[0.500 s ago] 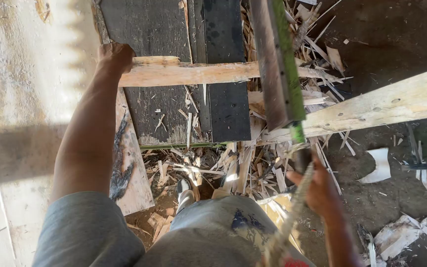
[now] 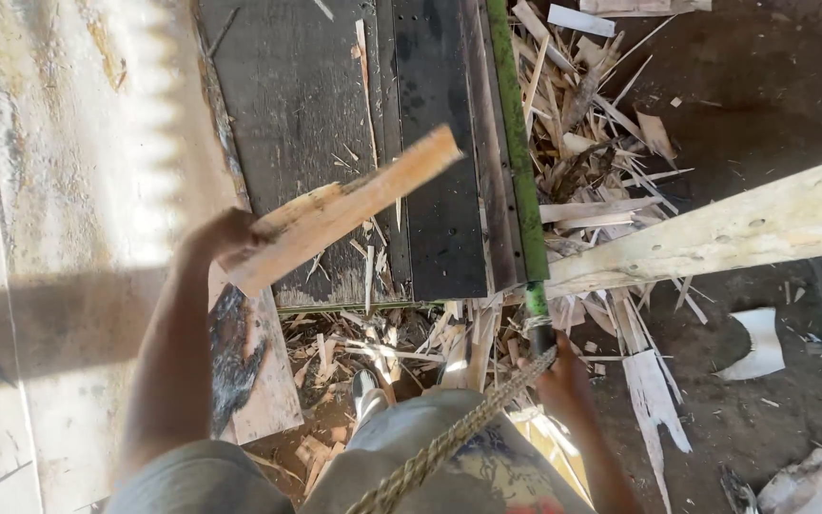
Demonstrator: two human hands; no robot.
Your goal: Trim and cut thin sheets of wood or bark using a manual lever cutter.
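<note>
Two bare hands are at work over a dark machine bed. The left hand (image 2: 225, 238) is closed around the near end of a pale wooden offcut (image 2: 344, 209), with the forearm stretched straight forward from the shoulder and the wrist cocked slightly up. That piece is flat and rectangular, rough-sawn, blurred with motion; it slants up and to the right from the fist, its far end hanging above the black metal plate (image 2: 440, 181) near the plate's right side. The right hand (image 2: 563, 376) reaches down low beside the knee, its back toward the camera, wrapped about the lower end of a green rod (image 2: 516, 143) where the paint gives way to a dark handle; the fingers themselves are hidden. A thick twisted rope (image 2: 449, 443) of coarse tan fibre runs from the bottom edge up to that hand.

The plate is smooth and matte, with small holes, and thin splinters lie scattered over the grey board (image 2: 287, 114) on its left. A long pale plank (image 2: 715, 233), knotty and coarse, juts in from the right edge toward the rod. Beyond the plate's near edge and right side the dirt floor (image 2: 763, 86) is heaped with wood slivers (image 2: 592, 162) and splintered strips.
</note>
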